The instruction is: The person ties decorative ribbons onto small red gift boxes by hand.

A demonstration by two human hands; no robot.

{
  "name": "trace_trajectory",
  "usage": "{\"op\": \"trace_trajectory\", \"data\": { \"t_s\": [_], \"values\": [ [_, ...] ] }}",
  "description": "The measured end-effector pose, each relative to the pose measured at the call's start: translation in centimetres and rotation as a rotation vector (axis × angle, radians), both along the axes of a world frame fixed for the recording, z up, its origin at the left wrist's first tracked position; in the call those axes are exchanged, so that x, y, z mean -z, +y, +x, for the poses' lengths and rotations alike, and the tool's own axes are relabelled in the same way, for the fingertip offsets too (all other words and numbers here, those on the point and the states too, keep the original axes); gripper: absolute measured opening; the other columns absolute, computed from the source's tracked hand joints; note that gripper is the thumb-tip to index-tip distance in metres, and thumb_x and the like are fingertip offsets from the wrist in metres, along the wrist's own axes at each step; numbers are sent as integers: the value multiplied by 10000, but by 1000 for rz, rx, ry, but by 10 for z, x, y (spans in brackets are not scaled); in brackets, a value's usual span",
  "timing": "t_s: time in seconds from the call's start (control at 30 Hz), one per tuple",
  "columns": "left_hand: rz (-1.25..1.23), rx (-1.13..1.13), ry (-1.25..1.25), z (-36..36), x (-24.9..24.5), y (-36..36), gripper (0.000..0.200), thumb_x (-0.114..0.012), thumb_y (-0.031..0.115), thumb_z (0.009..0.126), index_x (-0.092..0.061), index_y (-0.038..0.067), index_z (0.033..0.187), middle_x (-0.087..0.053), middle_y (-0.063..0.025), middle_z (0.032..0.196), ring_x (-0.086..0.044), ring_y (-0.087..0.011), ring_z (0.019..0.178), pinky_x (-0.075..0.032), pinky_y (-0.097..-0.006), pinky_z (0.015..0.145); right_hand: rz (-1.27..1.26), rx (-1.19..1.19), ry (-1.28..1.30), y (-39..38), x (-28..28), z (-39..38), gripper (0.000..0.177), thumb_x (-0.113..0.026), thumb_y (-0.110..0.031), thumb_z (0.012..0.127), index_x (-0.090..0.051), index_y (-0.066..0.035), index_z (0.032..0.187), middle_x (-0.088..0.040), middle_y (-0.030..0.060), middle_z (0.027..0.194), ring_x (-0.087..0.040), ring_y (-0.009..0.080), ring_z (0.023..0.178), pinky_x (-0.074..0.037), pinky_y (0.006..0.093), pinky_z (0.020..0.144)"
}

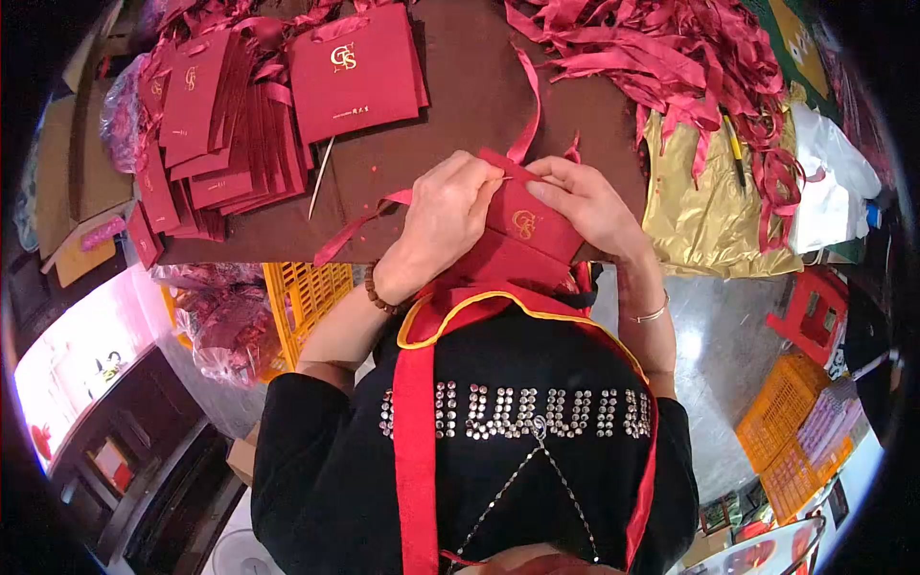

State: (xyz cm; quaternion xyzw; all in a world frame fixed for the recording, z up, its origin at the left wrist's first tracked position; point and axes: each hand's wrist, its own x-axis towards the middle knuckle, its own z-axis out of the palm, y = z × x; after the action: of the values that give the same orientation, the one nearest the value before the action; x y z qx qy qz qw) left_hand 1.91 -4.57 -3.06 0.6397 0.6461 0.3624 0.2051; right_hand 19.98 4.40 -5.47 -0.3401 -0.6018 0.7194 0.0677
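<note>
1. Hands meet at the near edge of the brown worktop (460, 125), both closed on a small dark red paper bag (525, 225) stamped with a gold emblem. The bag is held tilted just over that edge and close to the body, probably so its top rim faces the eyes.
2. The left hand (446, 216), with a bead bracelet at the wrist, is curled almost closed, its fingertips pinched together at the bag's upper rim. I cannot tell whether they grip the paper itself or a ribbon end there, as the knuckles cover the spot.
3. The right hand (585, 206) is half closed. Its fingers lie flat along the bag's far side and the thumb is hidden beneath, a clamp that seems meant to keep the bag steady.
4. A narrow red satin ribbon (530, 96) runs from the bag's top towards the far edge of the worktop. A second red strip (359, 225) trails from under the left hand and off the near edge.
5. A fanned stack of flat red paper bags (220, 125) fills the far left corner. A thin pale stick (321, 177) lies just beside it, near the left hand.
6. A heap of loose red ribbons (671, 57) covers the far right corner, handy to the right hand. A crumpled gold foil sack (709, 211) sits off the right edge, and a yellow plastic crate (307, 297) stands below the near edge.
</note>
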Motion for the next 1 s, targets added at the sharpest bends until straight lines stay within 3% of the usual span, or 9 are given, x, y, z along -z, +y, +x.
{"op": "trace_trajectory", "data": {
  "t_s": [0.3, 0.37, 0.4, 0.47, 0.7, 0.77, 0.8, 0.87, 1.0],
  "values": [
    [-4, 100, 235, 4, -12, 3, 44, -582, -12, 758, -564, 3, 796, -551, -146, 735, -571, -332, 683, -459, -411, 607, -19, 19, 60, -6, -14, 0, 295, -520, -111, 929, -547, 38, 1183, -628, 48, 1025, -555, 88, 931, -451, 236, 832],
    [20, 165, 363, 6, -15, 4, 65, -548, -6, 719, -527, 8, 779, -515, -148, 728, -545, -324, 665, -457, -411, 603, 239, -14, -6, -8, -12, 1, 299, -519, -100, 923, -549, 47, 1181, -632, 66, 1044, -558, 108, 954, -444, 248, 859],
    [22, 165, 364, 7, -16, 5, 65, -548, -6, 719, -527, 8, 779, -515, -148, 728, -545, -324, 665, -457, -411, 603, 242, -13, -5, -10, -10, 1, 299, -519, -100, 923, -549, 47, 1181, -632, 66, 1044, -558, 108, 954, -444, 248, 859],
    [53, 241, 554, 7, -19, 7, 106, -549, 66, 660, -512, 15, 746, -512, -129, 713, -536, -280, 631, -449, -368, 556, 300, 51, -2, -12, -7, -1, 305, -541, -160, 869, -596, -16, 1132, -650, 195, 963, -641, 264, 853, -468, 343, 795],
    [27, 336, 726, 16, -22, 13, 129, -557, 98, 664, -532, 15, 759, -503, -109, 701, -541, -221, 635, -450, -337, 558, 242, 68, 15, -14, -8, 2, 307, -527, -154, 870, -589, -17, 1137, -649, 196, 959, -645, 266, 880, -469, 349, 796],
    [63, 321, 719, 16, -20, 15, 131, -546, 92, 684, -530, 10, 785, -500, -114, 700, -538, -234, 634, -452, -341, 566, 206, 37, 11, -12, -12, 3, 311, -485, -34, 909, -525, 49, 1206, -637, 69, 1069, -556, 105, 1000, -430, 255, 895],
    [65, 321, 719, 15, -18, 15, 131, -546, 92, 684, -530, 10, 785, -500, -114, 700, -538, -234, 634, -452, -341, 566, 209, 38, 11, -11, -16, 4, 311, -485, -34, 909, -525, 49, 1206, -637, 69, 1069, -556, 105, 1000, -430, 255, 895],
    [100, 324, 501, 11, -15, 14, 139, -529, 73, 715, -526, 6, 837, -512, -129, 718, -545, -266, 651, -459, -363, 589, 182, 82, -56, -11, -23, 5, 312, -495, -25, 896, -528, 43, 1198, -643, 88, 1057, -565, 107, 984, -434, 255, 884],
    [39, 325, 341, 10, -19, 14, 168, -522, 50, 736, -523, 32, 903, -539, -123, 747, -555, -306, 701, -470, -410, 641, 229, 35, -41, -12, -32, 1, 303, -516, -31, 883, -527, 44, 1177, -648, 105, 1035, -565, 101, 974, -438, 259, 869]
  ]
}}
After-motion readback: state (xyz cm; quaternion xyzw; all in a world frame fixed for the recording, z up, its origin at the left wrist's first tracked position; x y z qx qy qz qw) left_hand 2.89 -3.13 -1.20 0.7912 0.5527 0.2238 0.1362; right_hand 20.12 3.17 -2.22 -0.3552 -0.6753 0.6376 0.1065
